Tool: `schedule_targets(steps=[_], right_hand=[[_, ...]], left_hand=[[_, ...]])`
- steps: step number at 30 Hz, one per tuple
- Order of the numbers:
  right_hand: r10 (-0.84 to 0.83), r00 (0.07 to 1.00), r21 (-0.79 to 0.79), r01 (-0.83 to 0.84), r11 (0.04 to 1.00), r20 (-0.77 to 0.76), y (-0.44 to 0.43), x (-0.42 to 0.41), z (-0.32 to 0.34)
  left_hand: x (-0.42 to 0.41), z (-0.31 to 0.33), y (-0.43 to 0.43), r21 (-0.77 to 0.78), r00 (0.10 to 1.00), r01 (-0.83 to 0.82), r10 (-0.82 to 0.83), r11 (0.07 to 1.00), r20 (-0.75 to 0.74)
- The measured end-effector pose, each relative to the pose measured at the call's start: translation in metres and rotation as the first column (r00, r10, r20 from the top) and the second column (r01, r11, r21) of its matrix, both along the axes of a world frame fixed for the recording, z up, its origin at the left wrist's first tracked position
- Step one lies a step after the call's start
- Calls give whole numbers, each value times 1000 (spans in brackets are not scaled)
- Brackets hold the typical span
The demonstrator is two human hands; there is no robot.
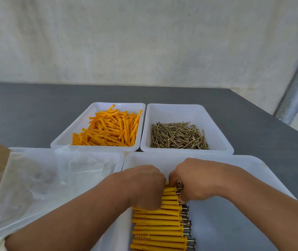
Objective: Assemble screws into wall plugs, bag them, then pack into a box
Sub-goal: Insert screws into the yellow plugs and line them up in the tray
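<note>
Head cam: left hand (pixel 144 187) and right hand (pixel 195 180) both clench the top few assembled plugs (pixel 159 227), the rest of the row trailing back between the wrists. Light, stiff, slick plastic, so I'd squeeze from both ends, tips and screw heads (pixel 186 223).
</note>
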State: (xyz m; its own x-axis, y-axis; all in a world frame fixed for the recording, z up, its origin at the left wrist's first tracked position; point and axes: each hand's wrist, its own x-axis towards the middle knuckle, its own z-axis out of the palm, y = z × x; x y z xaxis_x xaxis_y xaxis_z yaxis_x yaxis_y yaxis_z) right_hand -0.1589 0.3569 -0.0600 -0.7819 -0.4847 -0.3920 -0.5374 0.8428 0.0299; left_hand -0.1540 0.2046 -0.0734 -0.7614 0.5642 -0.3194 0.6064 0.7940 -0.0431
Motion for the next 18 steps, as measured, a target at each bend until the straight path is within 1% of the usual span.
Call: schedule_targets(steps=[2,6,10,13,16,18], right_hand=[[-1,1000,8,1,1000,18,-1,1,0],[4,1000,24,-5,1000,27,-1,2,1],[0,999,26,-1,1000,49,-1,2,2],[-24,993,20,22,1000,115,0,0,1],[-90,968,-1,93,996,236,1,-2,0],[-122,955,-16,132,991,270,1,-2,0]], left_hand=[[2,1,0,8,1000,14,-14,1000,-15],[5,4,0,81,999,8,-5,997,-32],[8,6,0,69,999,41,-39,997,-27],[8,9,0,63,997,71,-71,995,-4],[9,11,0,74,996,88,-90,993,29],[8,12,-1,76,995,80,-83,994,46]])
